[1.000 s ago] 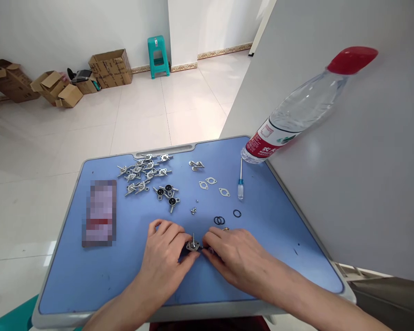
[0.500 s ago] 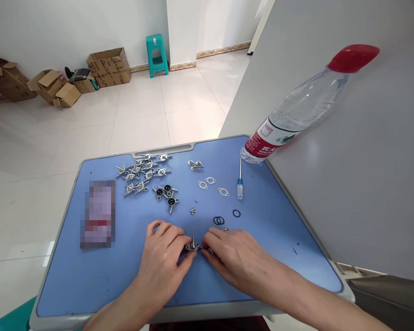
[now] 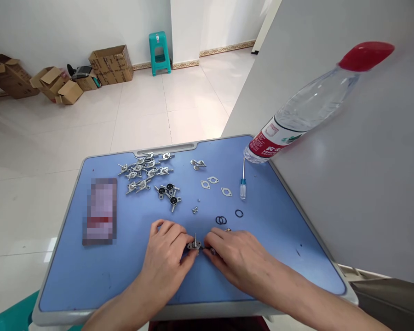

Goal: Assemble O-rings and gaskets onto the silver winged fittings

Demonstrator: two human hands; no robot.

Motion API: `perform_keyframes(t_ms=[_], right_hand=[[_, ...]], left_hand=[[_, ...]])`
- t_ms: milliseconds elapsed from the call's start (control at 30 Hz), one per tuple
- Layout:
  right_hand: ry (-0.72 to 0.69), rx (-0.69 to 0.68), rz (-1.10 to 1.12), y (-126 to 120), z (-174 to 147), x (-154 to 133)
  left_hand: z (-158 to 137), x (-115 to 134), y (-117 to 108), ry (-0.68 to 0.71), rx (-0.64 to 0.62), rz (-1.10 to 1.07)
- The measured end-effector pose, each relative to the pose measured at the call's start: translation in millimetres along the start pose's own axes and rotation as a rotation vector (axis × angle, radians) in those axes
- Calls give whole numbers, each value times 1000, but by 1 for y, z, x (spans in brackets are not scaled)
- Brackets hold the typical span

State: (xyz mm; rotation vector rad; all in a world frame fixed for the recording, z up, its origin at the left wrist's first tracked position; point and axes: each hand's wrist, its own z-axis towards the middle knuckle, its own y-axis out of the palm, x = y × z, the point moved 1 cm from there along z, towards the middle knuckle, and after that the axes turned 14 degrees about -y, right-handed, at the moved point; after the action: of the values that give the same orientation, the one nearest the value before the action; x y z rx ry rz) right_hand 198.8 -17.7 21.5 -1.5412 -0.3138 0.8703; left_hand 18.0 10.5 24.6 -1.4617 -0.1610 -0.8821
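Note:
My left hand pinches a small metal fuel valve by its side, low over the front of the table; its thin lever points up. Just right of it, my right hand is closed around what looks like a small screwdriver. The tool's dark tip points at the valve, and most of it is hidden by the fingers. Beyond the hands lie black O-rings, a pile of tiny screws and flat oval metal plates. Three valves with black round faces lie further left.
More metal valves are heaped at the back left of the blue table. A blurred rectangular item lies at left. Small metal levers, a blue-handled screwdriver and a tall water bottle stand or lie toward the back.
The whole view has shifted slightly. Both hands keep nearly the same hold on the valve and the tool.

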Motion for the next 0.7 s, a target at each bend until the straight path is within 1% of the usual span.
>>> perform_keyframes(t_ms=[100, 167, 267, 367, 500, 600, 700], right_hand=[[13, -12, 49, -5, -1, 2], [40, 16, 111, -13, -1, 7], [123, 108, 176, -29, -3, 21], [241, 199, 177, -41, -4, 36], [347, 210, 159, -45, -3, 50], [383, 228, 152, -44, -1, 55], [400, 240, 163, -44, 1, 57]], left_hand=[[0, 0, 2, 1, 0, 7], [-1, -1, 2, 1, -1, 15], [-1, 0, 2, 6, 5, 25], [-1, 1, 2, 8, 5, 28], [-1, 0, 2, 18, 19, 31], [-1, -1, 3, 39, 45, 35], [-2, -2, 2, 43, 41, 45]])
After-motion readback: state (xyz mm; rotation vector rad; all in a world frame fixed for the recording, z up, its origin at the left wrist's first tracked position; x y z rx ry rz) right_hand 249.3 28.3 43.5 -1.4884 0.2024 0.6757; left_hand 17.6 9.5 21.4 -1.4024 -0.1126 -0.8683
